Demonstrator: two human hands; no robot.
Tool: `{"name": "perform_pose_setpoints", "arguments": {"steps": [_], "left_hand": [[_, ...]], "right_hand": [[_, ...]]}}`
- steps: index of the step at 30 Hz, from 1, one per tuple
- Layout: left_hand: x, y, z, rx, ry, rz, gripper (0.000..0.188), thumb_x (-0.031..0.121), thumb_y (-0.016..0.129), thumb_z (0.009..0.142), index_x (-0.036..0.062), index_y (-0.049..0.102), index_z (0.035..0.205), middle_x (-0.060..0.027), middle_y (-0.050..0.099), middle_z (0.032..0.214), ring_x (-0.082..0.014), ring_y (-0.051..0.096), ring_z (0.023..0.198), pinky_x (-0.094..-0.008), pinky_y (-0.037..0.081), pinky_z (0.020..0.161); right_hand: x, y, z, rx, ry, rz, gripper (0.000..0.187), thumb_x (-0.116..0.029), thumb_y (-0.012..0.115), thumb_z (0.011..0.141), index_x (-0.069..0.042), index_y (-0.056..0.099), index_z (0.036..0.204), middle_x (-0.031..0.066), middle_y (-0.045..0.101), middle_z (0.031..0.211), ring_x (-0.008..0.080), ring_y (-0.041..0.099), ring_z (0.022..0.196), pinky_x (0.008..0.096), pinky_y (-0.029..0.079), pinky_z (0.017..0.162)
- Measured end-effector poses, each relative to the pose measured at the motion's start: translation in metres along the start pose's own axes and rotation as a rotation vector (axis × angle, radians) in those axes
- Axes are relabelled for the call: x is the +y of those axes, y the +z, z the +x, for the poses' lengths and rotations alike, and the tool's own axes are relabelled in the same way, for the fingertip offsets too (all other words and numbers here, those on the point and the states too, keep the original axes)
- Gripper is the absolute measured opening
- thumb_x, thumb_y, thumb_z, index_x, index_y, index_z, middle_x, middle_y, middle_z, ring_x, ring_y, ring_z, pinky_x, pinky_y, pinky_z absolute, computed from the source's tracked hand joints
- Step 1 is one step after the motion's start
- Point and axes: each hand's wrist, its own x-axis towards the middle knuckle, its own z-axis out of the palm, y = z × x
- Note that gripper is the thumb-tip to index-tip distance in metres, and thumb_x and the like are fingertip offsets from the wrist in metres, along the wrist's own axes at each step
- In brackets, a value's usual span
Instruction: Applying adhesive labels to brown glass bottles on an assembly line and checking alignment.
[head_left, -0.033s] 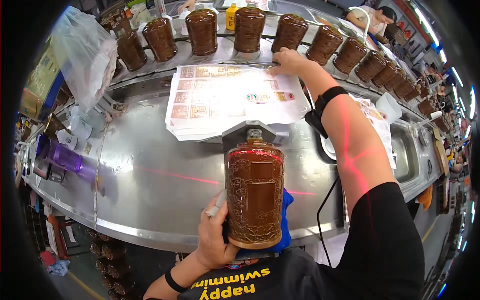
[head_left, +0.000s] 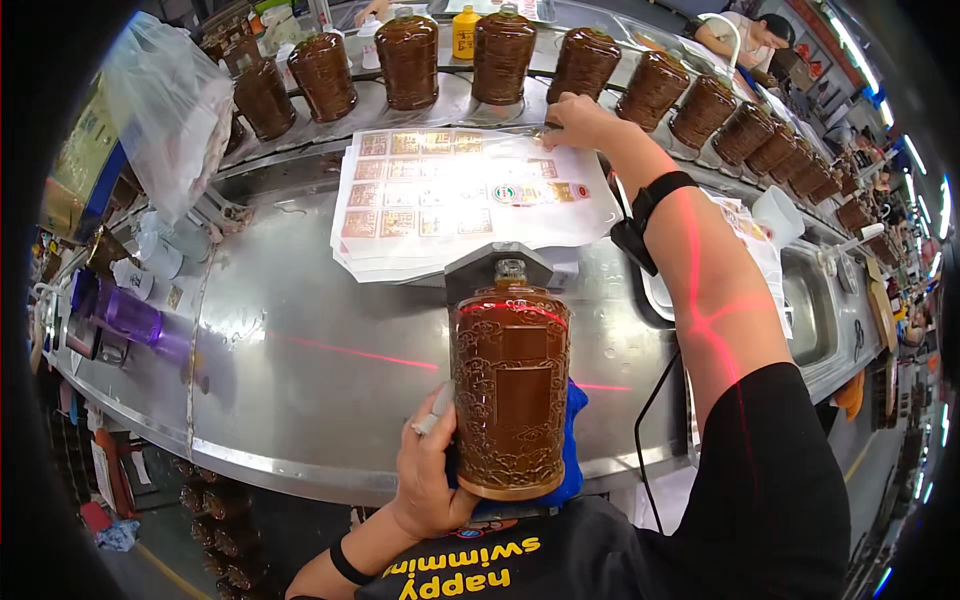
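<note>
A brown glass bottle [head_left: 511, 400] with raised swirls and a blank rectangular panel stands before me, its neck at a dark metal bracket [head_left: 498, 257]. My left hand [head_left: 428, 482] is closed against the bottle's lower left side, with a whitish strip [head_left: 437, 408] at its fingers. Beyond the bottle lies a stack of label sheets [head_left: 400, 245] with gold and brown labels, partly washed out by glare. My right hand [head_left: 578, 122] reaches to the stack's far right corner, fingers bent and closed at the sheet. What those fingertips pinch is too small to make out.
Brown bottles [head_left: 503, 60] stand in a row on a conveyor along the back. A plastic bag [head_left: 165, 115] hangs at left above a purple object [head_left: 130, 312]. A black cable [head_left: 655, 430], white cup [head_left: 778, 213] and sink [head_left: 812, 300] are at right. Another person [head_left: 745, 45] sits far right.
The bottles in the back row have shifted slightly to the right. Both my hands and the near bottle stay almost in the same place.
</note>
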Motion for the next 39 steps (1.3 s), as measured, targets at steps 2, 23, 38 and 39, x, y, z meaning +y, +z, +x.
{"name": "perform_pose_setpoints", "arguments": {"steps": [2,23,38,39], "left_hand": [[-0.001,0.0,0.001,0.006,0.017,-0.012,0.067,0.03,0.064,0.087,-0.008,0.037,0.135,-0.0301,0.046,0.134,-0.0482,0.046,0.122,-0.0489,0.038,0.1],[0.009,-0.031,0.024,0.059,-0.021,-0.232,0.067,0.036,0.065,0.087,-0.0069,0.04,0.132,-0.0236,0.041,0.137,-0.0346,0.04,0.128,-0.0424,0.029,0.108],[0.069,-0.022,0.083,0.068,0.036,0.031,0.006,0.012,0.064,0.082,0.007,0.062,0.085,-0.0176,0.056,0.101,-0.0382,0.04,0.114,-0.045,0.028,0.102],[0.071,-0.023,0.083,0.066,0.036,0.033,0.006,0.012,0.064,0.082,0.007,0.062,0.085,-0.0176,0.056,0.101,-0.0382,0.04,0.114,-0.045,0.028,0.102]], "right_hand": [[0.006,0.006,0.003,0.032,-0.002,-0.04,0.039,-0.034,0.07,0.076,-0.011,0.068,0.107,0.0121,0.059,0.112,0.0339,0.053,0.112,0.0437,0.049,0.091],[-0.136,-0.082,-0.228,0.465,-0.322,0.844,0.011,-0.01,0.068,0.077,-0.006,0.058,0.08,0.0081,0.062,0.101,0.0119,0.054,0.078,0.0247,0.042,0.059],[-0.191,-0.072,-0.287,0.406,-0.359,1.044,0.011,-0.008,0.069,0.079,-0.005,0.062,0.087,0.0067,0.056,0.111,0.0121,0.052,0.087,0.0236,0.041,0.068],[-0.19,-0.07,-0.289,0.408,-0.359,1.046,0.011,-0.008,0.069,0.079,-0.005,0.062,0.087,0.0067,0.056,0.111,0.0121,0.052,0.087,0.0236,0.041,0.068]]}}
